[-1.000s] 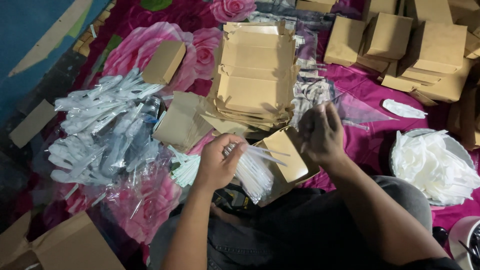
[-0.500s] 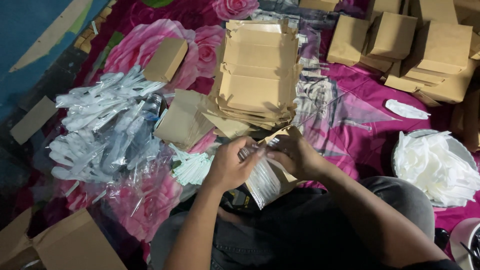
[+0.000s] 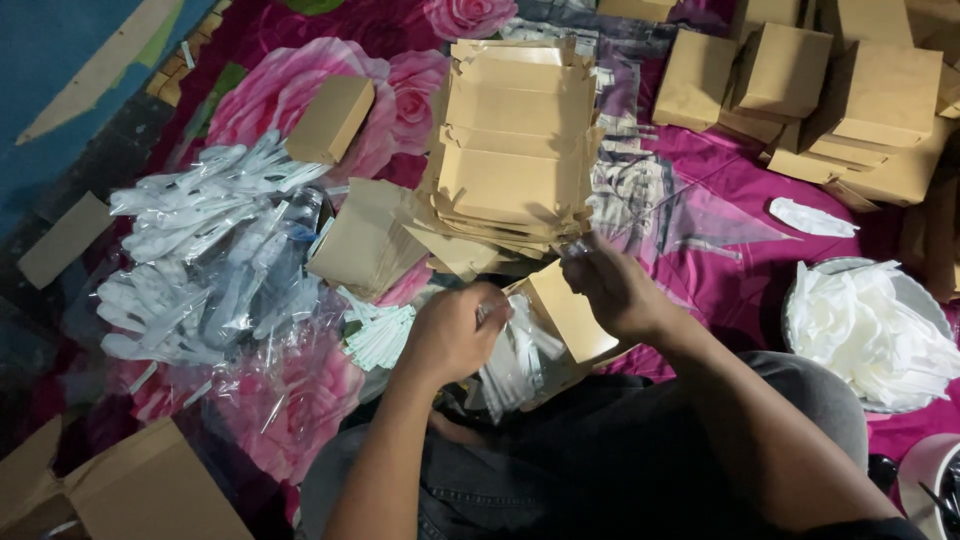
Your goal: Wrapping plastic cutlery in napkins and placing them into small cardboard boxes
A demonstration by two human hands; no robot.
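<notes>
Two hands work over one small open brown cardboard box [image 3: 570, 318] held above the person's lap, at the near edge of the floral cloth [image 3: 700, 230]. The left hand [image 3: 455, 335] is closed around a clear plastic packet of white cutlery [image 3: 515, 365], which hangs partly in the box opening. The right hand [image 3: 612, 290] grips the far edge of the box, fingers curled over its flap. Directly beyond the hands lies one stack of flat, unfolded box blanks [image 3: 520, 140]; the number of blanks cannot be counted. One smaller leaning pile of folded cardboard [image 3: 365, 240] sits just left of that stack. One closed box [image 3: 332, 118] lies apart at upper left. At upper right is a group of at least six assembled boxes [image 3: 860, 90], touching one another. One loose heap of wrapped white plastic spoons [image 3: 200, 260] spreads over the cloth at left; individual pieces are too many to count. One round bowl [image 3: 925, 300] at right holds a pile of white items. One single white wrapped piece [image 3: 812, 217] lies alone between the bowl and the assembled boxes.
</notes>
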